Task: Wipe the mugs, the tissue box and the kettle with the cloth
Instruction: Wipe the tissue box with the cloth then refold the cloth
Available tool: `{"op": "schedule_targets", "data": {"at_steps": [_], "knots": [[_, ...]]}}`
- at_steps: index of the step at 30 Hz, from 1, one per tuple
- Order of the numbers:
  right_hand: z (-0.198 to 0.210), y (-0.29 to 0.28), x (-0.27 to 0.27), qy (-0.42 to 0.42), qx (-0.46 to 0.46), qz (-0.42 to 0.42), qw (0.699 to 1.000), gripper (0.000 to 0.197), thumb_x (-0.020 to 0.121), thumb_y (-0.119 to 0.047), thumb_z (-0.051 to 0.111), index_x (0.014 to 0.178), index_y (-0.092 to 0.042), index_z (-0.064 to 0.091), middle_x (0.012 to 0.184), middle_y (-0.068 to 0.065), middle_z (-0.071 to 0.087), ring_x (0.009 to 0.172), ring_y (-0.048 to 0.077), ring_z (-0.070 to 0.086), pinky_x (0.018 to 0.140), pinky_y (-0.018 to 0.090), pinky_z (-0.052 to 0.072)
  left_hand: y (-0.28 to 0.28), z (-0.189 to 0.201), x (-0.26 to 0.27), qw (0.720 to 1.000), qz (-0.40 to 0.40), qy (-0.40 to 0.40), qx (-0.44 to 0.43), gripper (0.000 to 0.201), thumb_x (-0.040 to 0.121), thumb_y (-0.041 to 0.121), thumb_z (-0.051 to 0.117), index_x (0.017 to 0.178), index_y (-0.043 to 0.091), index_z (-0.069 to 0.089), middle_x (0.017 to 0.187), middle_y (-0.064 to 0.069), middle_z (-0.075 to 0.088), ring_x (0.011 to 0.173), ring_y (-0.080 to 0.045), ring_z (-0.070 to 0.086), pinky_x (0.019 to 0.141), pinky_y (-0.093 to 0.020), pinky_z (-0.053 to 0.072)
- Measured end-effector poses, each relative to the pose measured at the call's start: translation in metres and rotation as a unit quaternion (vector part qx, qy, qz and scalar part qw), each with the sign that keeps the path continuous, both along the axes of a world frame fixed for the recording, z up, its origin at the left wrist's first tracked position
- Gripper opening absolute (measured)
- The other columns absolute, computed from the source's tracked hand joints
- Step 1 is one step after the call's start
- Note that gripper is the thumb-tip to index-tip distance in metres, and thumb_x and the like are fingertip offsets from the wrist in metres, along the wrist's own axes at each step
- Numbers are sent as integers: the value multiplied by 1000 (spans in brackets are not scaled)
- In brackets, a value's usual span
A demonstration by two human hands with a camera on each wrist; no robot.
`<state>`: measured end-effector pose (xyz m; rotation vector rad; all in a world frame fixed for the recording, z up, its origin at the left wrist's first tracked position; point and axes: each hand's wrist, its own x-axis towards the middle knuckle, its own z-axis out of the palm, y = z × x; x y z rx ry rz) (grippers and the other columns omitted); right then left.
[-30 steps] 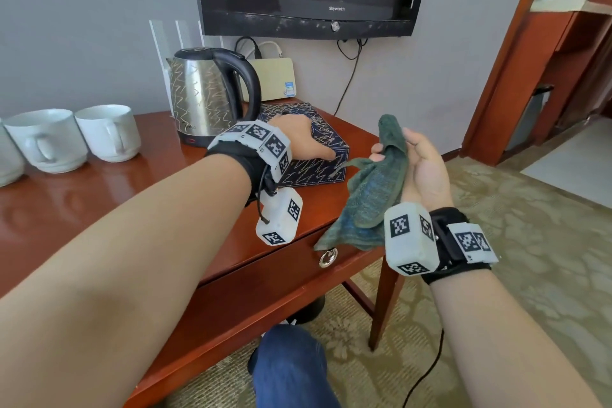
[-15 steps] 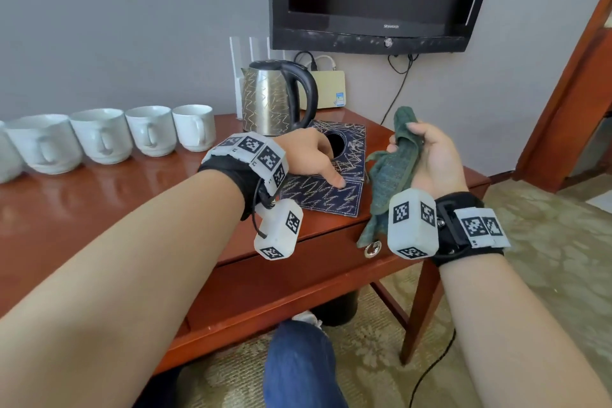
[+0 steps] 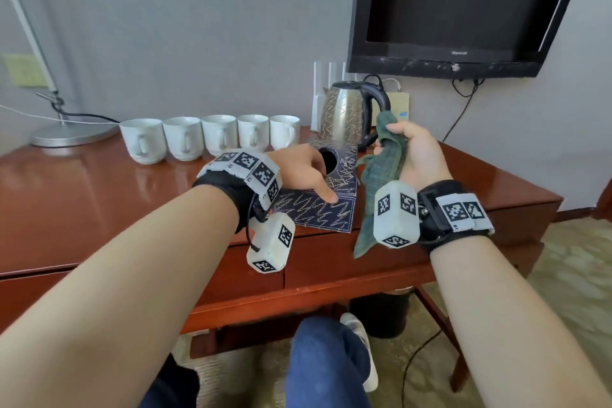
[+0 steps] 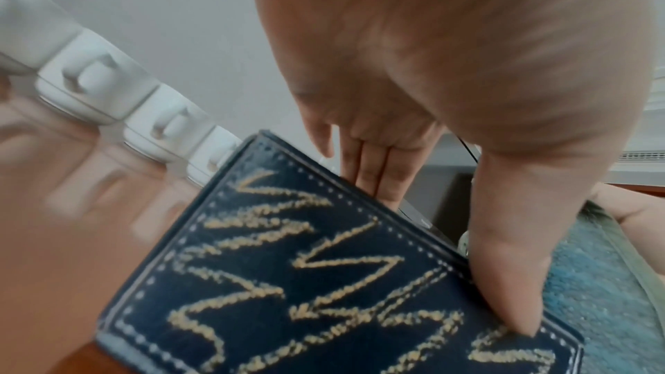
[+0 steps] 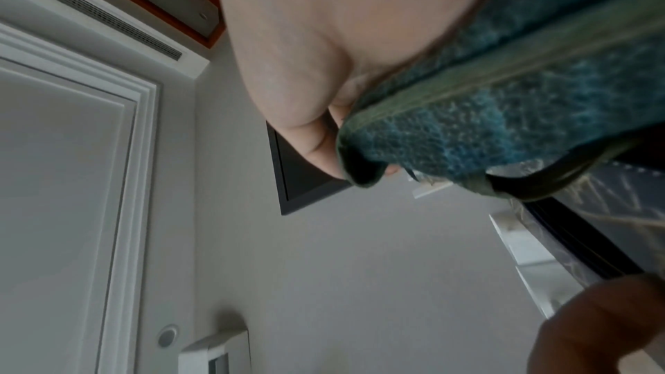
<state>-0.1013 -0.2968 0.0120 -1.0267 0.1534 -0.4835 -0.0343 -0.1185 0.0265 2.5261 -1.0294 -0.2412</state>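
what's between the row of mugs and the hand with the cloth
In the head view, the tissue box with the left hand resting on it lies between the mugs and the right hand holding the cloth.

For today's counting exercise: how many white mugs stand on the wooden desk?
5, in one row along the back of the desk, between the lamp base and the kettle: mugs at and. None seems hidden.
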Motion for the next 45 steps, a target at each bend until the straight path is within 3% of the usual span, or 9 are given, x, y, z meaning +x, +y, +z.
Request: {"op": "schedule_targets", "data": {"at_steps": [4, 8, 14, 17, 21, 28, 33, 39, 45], "knots": [[5, 32, 17, 0, 3, 16, 1000, 24, 92, -7, 48, 114, -6, 56, 72, 4, 54, 52, 13, 48, 51, 25, 44, 33, 1, 3, 1000, 15, -2, 5, 60, 73, 41, 82, 119, 8, 63, 123, -6, 63, 112, -24, 58, 102, -39, 44], [7, 56, 28, 14, -16, 18, 1000, 21, 90, -7, 50, 110, -7, 58, 73, 4, 51, 56, 14, 45, 55, 26, 41, 59, 1, 7, 999, 27, -11, 18, 61, 72, 44, 82, 115, 4, 65, 119, -9, 66, 109, -25, 60, 100, -42, 46], [5, 84, 44, 5, -68, 31, 997, 23, 92, -1, 44, 109, -8, 59, 59, 1, 61, 46, 12, 54, 46, 20, 43, 84, 3, 15, 997, 57, -36, 46, 46, 71, 47, 80, 76, 7, 60, 76, -2, 57, 68, -19, 52, 63, -29, 38], [-6, 90, 53, 7, -134, 36, 990, 38, 87, 3, 49, 122, -6, 61, 88, 13, 70, 67, 19, 61, 52, 26, 47, 92, 2, 21, 996, 63, -48, 34, 44, 70, 49, 80, 67, 12, 57, 68, 2, 56, 63, -16, 51, 56, -27, 34], [-15, 94, 66, 43, -177, 39, 982, 45, 84, 5, 53, 127, -6, 60, 115, 20, 67, 98, 31, 65, 82, 40, 54, 93, 3, 30, 996, 66, -51, 16, 45, 67, 48, 83, 50, 20, 52, 52, 13, 51, 57, -9, 48, 54, -26, 30], [-8, 90, 82, 80, -222, 27, 971, 46, 85, 5, 54, 128, -9, 60, 117, 12, 68, 109, 28, 64, 89, 34, 52, 88, 12, 41, 993, 25, -78, 85, 59, 60, 61, 81, 55, 12, 48, 52, 3, 47, 51, -15, 45, 49, -27, 33], [-5, 95, 84, 82, -234, 2, 969, 47, 79, 1, 57, 123, -12, 65, 114, 10, 69, 108, 27, 65, 99, 43, 49, 92, 11, 39, 994, 14, -88, 64, 60, 60, 59, 81, 52, 16, 39, 53, 4, 44, 52, -14, 42, 48, -29, 29], [-17, 92, 58, 85, -243, -41, 965, 47, 85, 9, 54, 125, -14, 62, 114, 0, 69, 102, 12, 66, 83, 22, 52, 95, 4, 39, 994, 20, -99, 39, 59, 59, 59, 80, 54, 18, 39, 57, 4, 44, 55, -13, 42, 50, -30, 29], [-21, 82, 42, 86, -247, -46, 964, 46, 86, 8, 53, 126, -13, 62, 113, 0, 69, 96, 10, 67, 74, 21, 51, 95, 1, 32, 995, 57, -76, 18, 42, 62, 57, 80, 65, 21, 59, 71, 7, 60, 65, -6, 51, 53, -26, 35]]}}
